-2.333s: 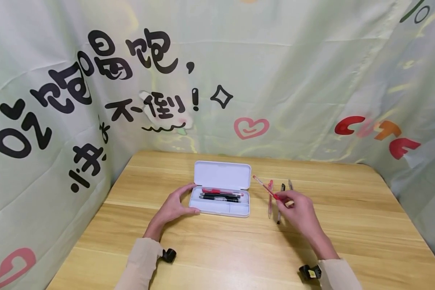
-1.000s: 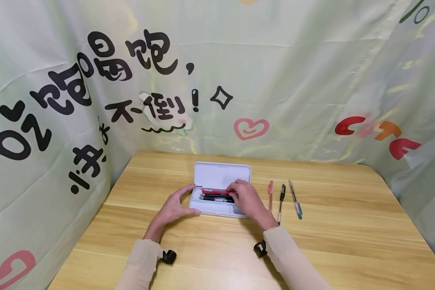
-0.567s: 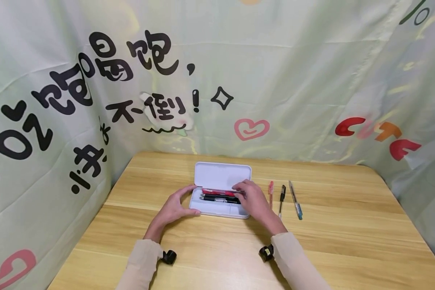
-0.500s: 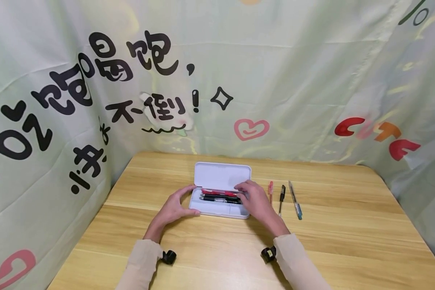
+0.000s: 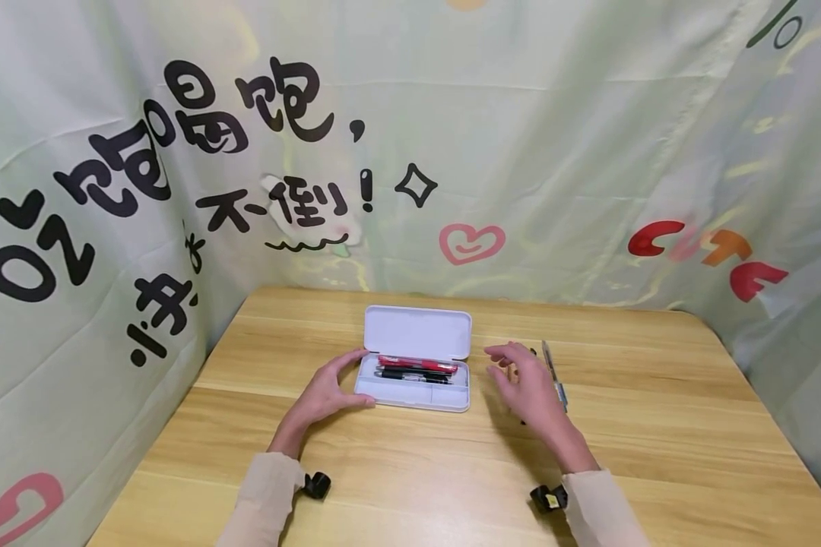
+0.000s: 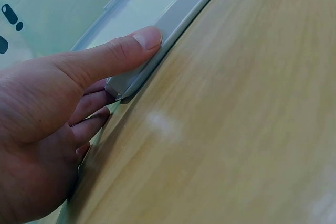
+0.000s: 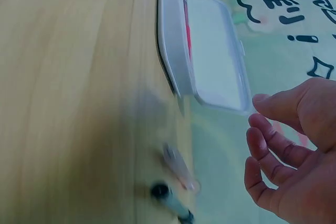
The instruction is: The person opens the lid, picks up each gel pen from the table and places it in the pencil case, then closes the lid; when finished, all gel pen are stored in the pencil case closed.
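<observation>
Up close, my left hand (image 6: pixel 58 108) thumb pinching the white pencil case (image 6: pixel 157 30) corner, right hand (image 5: pixel 530 384) open, empty, backdrop (image 5: pixel 708 254) reading "CUTE"

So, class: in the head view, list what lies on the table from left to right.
Left hand → white pencil case → right hand → clear pen with the teal grip.
</observation>
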`<state>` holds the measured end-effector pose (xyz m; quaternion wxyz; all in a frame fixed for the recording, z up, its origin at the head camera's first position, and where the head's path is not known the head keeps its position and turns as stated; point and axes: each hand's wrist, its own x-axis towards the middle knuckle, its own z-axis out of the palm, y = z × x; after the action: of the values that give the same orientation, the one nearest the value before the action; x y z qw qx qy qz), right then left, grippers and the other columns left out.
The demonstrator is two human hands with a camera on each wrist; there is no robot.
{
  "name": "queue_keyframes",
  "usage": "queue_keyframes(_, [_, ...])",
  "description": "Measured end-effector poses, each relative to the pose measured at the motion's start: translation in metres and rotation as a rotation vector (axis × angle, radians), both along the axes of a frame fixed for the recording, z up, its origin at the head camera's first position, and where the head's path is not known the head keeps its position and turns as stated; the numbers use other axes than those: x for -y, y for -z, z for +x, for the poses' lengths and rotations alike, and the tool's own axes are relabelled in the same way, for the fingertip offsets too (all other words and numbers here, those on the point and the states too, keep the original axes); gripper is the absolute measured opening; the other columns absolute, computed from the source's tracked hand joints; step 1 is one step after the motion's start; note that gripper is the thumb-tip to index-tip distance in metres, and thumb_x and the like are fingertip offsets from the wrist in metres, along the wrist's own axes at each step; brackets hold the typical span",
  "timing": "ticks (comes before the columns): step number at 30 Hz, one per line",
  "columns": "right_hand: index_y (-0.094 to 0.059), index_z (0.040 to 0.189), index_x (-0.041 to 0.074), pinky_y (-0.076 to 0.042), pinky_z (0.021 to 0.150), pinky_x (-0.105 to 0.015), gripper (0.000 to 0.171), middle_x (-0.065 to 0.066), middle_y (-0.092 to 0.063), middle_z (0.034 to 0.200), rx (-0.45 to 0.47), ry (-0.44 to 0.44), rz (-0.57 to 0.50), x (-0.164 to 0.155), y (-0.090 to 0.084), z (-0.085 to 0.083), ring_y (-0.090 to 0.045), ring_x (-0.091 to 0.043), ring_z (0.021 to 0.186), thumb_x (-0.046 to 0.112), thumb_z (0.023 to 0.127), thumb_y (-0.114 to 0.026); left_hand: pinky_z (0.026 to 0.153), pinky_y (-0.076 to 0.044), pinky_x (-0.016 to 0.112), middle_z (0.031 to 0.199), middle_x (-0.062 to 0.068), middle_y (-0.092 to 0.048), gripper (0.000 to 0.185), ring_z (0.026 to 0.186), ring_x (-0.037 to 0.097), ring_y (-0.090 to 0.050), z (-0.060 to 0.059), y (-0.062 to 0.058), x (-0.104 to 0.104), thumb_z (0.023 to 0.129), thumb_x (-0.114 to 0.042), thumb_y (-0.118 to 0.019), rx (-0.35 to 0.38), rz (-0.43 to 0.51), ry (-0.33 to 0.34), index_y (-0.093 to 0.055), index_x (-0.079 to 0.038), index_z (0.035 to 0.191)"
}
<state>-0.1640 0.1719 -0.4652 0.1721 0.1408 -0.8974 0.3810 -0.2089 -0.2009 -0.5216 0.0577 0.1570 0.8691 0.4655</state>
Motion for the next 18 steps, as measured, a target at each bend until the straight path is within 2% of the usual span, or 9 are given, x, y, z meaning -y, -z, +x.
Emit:
queue_keyframes(4, [-0.072, 0.119, 0.003, -0.055, 0.070, -0.045, 0.028, -0.012, -0.071, 0.109, -0.025, 0.035, -0.002, -0.016, -0.003, 0.008, -0.065, -0.023, 0.090, -0.002, 0.092, -0.074, 0.120, -0.026, 0.059, 0.158, 0.011, -0.045, 0.097, 0.149, 0.035, -0.034, 0.000, -0.001, -0.001, 0.070, -0.037, -0.097, 0.002, -0.004, 0.003, -0.050, -0.015, 0.152])
queue_keyframes(10, [-0.070, 0.120, 0.000, -0.054, 0.070, -0.044, 0.032, -0.013, -0.071, 0.100, -0.064, 0.087, -0.003, -0.039, -0.001, 0.016, -0.066, -0.027, 0.088, -0.004, 0.089, -0.075, 0.120, -0.026, 0.059, 0.158, 0.012, -0.045, 0.097, 0.148, 0.036, -0.034, -0.001, -0.001, 0.000, 0.070, -0.037, -0.097, -0.010, -0.010, 0.005, -0.050, -0.015, 0.152])
queue_keyframes(15, [-0.067, 0.126, -0.001, -0.057, 0.069, -0.039, 0.037, -0.015, -0.071, 0.102, -0.012, 0.145, -0.016, -0.058, 0.006, 0.021, -0.066, -0.030, 0.092, -0.001, 0.090, -0.075, 0.119, -0.027, 0.059, 0.157, 0.013, -0.046, 0.096, 0.147, 0.037, -0.035, -0.001, -0.001, 0.000, 0.070, -0.038, -0.096, -0.028, -0.018, 0.005, -0.051, -0.013, 0.151])
queue_keyframes(18, [-0.065, 0.128, -0.001, -0.057, 0.070, -0.031, 0.038, -0.014, -0.070, 0.101, 0.045, 0.187, -0.018, -0.068, 0.010, 0.024, -0.067, -0.031, 0.095, 0.001, 0.092, -0.074, 0.120, -0.027, 0.059, 0.157, 0.013, -0.045, 0.097, 0.148, 0.037, -0.035, -0.001, -0.001, -0.001, 0.070, -0.039, -0.096, -0.019, -0.014, 0.010, -0.051, -0.013, 0.152])
